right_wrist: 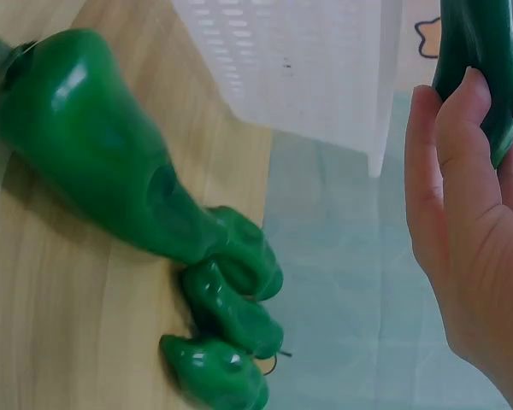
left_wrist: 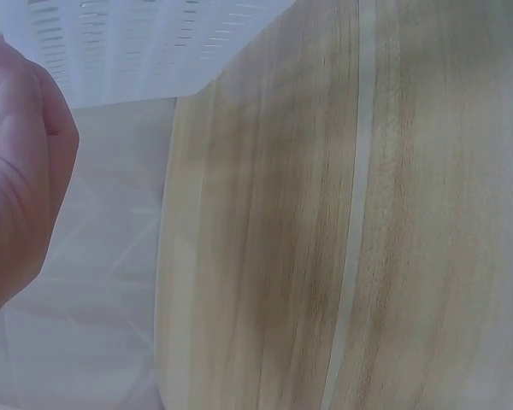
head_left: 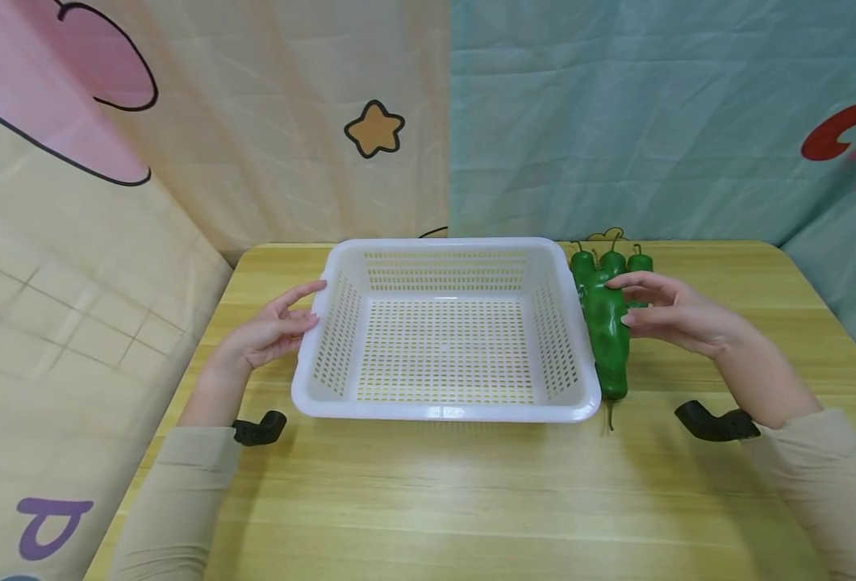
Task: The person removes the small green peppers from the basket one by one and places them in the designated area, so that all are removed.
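A white slotted plastic basket (head_left: 445, 411) stands at the middle of the table. My left hand (head_left: 271, 327) is at its left side, fingertips touching the rim with the fingers loosely bent. On the right, my right hand (head_left: 678, 315) pinches a green pepper (right_wrist: 483, 51) between thumb and fingers, raised beside the basket's right rim. Below it a large green pepper (right_wrist: 94, 145) lies on the table, stem toward me. Several smaller green peppers (right_wrist: 231, 312) lie behind that one. Only part of my left hand (left_wrist: 21, 162) shows in the left wrist view.
The wooden table (head_left: 428, 500) has rounded back corners. Printed cloth hangs behind it, with an orange star (head_left: 374, 129), and along both sides. A black wrist mount sticks out from each sleeve, one by the left wrist (head_left: 260, 429) and one by the right wrist (head_left: 714, 421).
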Tool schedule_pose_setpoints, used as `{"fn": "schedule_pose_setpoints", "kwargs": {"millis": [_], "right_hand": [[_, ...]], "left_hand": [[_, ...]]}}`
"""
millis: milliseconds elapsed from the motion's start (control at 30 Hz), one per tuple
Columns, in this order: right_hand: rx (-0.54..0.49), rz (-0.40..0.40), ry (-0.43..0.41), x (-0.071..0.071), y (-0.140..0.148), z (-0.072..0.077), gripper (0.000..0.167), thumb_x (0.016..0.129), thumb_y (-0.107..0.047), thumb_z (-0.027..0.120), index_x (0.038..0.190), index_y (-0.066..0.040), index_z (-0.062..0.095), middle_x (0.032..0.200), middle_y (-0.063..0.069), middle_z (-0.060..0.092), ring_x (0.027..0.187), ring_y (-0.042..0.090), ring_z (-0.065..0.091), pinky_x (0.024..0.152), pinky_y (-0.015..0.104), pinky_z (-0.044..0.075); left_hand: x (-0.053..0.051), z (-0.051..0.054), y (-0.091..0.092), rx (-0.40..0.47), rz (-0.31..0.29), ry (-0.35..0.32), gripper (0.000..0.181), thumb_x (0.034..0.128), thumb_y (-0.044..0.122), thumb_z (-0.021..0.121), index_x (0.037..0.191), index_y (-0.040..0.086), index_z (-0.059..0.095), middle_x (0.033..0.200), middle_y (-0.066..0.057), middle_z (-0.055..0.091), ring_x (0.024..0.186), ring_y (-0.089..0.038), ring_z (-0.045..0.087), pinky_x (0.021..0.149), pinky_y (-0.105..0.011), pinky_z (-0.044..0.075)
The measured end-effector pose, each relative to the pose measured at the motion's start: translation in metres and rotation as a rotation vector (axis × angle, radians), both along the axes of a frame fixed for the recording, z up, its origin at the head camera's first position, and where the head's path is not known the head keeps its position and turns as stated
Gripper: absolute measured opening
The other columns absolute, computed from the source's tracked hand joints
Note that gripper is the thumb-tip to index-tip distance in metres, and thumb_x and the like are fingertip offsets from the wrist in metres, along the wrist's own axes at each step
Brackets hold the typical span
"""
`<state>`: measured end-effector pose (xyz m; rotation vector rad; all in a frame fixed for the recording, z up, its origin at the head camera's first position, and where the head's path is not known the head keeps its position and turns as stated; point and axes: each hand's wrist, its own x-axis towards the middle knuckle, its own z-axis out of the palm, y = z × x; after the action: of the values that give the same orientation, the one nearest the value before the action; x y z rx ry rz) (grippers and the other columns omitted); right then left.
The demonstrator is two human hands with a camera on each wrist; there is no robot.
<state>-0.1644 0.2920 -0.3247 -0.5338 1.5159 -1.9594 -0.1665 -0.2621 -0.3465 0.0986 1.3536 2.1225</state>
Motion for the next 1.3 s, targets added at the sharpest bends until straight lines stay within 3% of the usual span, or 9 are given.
{"fn": "schedule_pose_setpoints", "kwargs": {"millis": [700, 1100, 1300], "right_hand": [[-0.026, -0.028, -0.042, 0.012, 0.046, -0.029, 0.049, 0.091, 0.018, 0.035, 0.126, -0.011, 0.053, 0.119, 0.005, 0.053, 0.101, 0.02, 0.061, 0.084, 0.034, 0.053], [0.053, -0.051, -0.004, 0.014, 0.06, -0.045, 0.049, 0.091, 0.017, 0.038, 0.125, -0.013, 0.055, 0.117, 0.002, 0.055, 0.101, 0.018, 0.061, 0.084, 0.032, 0.053], [0.088, -0.076, -0.016, 0.014, 0.067, -0.053, 0.048, 0.091, 0.016, 0.04, 0.125, -0.014, 0.056, 0.117, 0.001, 0.055, 0.1, 0.017, 0.062, 0.083, 0.031, 0.053]], "left_hand": [[0.001, 0.0, 0.001, 0.021, 0.008, -0.006, 0.047, 0.0947, -0.009, 0.042, 0.133, 0.018, 0.04, 0.104, -0.014, 0.063, 0.092, -0.024, 0.065, 0.075, -0.035, 0.056], [0.002, 0.0, 0.0, 0.03, 0.012, -0.012, 0.047, 0.0948, -0.01, 0.04, 0.132, 0.019, 0.042, 0.105, -0.014, 0.063, 0.092, -0.025, 0.065, 0.075, -0.035, 0.056], [0.002, 0.001, 0.0, 0.008, 0.013, -0.005, 0.05, 0.0951, -0.009, 0.04, 0.137, 0.018, 0.035, 0.106, -0.014, 0.063, 0.093, -0.025, 0.065, 0.075, -0.035, 0.056]]}}
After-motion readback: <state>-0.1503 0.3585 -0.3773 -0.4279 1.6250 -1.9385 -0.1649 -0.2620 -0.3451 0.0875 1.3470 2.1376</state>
